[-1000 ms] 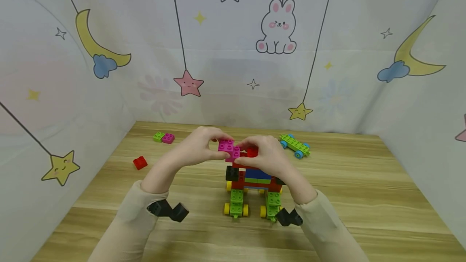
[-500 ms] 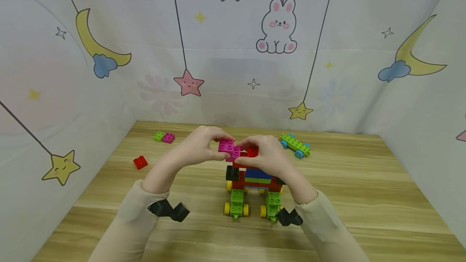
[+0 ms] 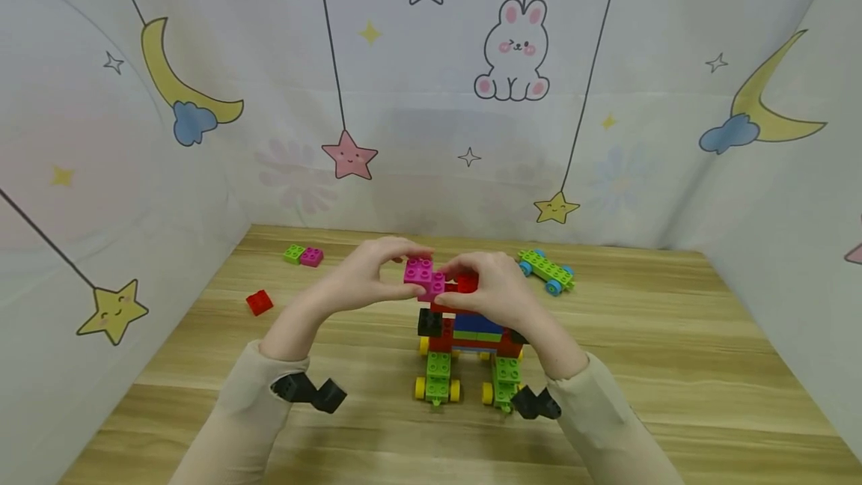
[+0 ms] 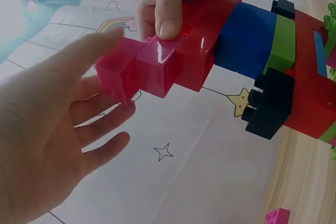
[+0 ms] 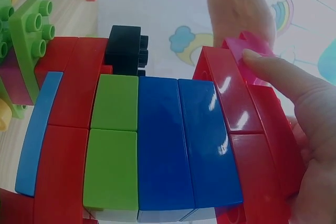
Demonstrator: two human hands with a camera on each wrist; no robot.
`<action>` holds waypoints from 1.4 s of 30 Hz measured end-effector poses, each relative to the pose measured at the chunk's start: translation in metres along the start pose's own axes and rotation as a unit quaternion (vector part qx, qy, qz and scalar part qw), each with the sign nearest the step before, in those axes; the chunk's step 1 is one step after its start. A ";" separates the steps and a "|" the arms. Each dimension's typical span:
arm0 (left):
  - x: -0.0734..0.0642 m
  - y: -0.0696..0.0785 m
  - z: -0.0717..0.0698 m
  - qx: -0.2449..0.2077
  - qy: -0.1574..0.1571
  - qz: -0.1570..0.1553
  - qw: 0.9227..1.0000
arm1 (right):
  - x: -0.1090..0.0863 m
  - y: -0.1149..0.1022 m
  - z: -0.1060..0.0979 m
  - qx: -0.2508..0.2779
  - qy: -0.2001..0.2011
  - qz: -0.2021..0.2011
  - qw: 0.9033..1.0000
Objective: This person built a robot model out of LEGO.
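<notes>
A large toy brick build (image 3: 477, 324) of red, blue, green and black bricks stands on wheeled green bases in the head view. Two pink bricks (image 3: 419, 273) form its upper left end, one set higher than the other. My left hand (image 3: 360, 272) is around the outer pink brick, thumb near its edge. The left wrist view shows its fingers (image 4: 107, 148) fairly straight and spread behind the brick. My right hand (image 3: 494, 287) grips the build's top, thumb (image 5: 273, 72) on the inner pink brick, other fingers mostly hidden behind the red bricks (image 5: 244, 124).
A green wheeled base (image 3: 545, 268) with blue wheels sits behind at right. At the back left lie a green brick (image 3: 294, 254) and a magenta brick (image 3: 311, 257), with a red brick (image 3: 259, 302) nearer. A printed cloth (image 3: 431, 118) walls in the wooden table (image 3: 673, 365).
My left hand's finger and thumb have loosened and spread a little from the outer pink brick. The right hand and the build have barely moved.
</notes>
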State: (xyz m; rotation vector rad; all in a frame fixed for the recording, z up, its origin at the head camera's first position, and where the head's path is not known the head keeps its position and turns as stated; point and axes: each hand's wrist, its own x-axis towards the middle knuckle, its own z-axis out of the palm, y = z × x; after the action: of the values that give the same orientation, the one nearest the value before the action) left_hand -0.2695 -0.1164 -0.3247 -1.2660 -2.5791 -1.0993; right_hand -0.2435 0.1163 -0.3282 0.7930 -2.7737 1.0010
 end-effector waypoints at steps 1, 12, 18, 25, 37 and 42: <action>0.000 -0.003 0.000 -0.003 0.010 0.010 1.000 | 0.000 0.000 0.000 0.000 0.000 0.000 1.000; 0.000 -0.048 0.013 -0.051 0.084 0.007 0.995 | 0.001 0.000 0.000 0.002 -0.010 0.017 1.000; 0.005 -0.081 0.034 -0.069 0.127 -0.048 0.988 | 0.000 0.001 0.001 0.002 -0.006 0.012 1.000; 0.015 -0.110 0.056 -0.062 0.115 -0.117 0.985 | 0.000 0.002 0.001 0.002 -0.006 0.010 1.000; 0.031 -0.138 0.076 -0.049 0.061 -0.149 0.986 | 0.000 0.002 0.001 0.004 -0.004 0.013 1.000; 0.034 -0.147 0.080 -0.063 0.033 -0.180 0.981 | 0.001 0.002 0.001 -0.003 -0.002 0.014 1.000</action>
State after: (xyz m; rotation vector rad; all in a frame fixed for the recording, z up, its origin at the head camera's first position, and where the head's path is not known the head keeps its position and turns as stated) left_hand -0.3778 -0.1035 -0.4569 -0.7785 -2.7952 -1.3553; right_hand -0.2453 0.1170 -0.3300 0.7568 -2.7975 0.9972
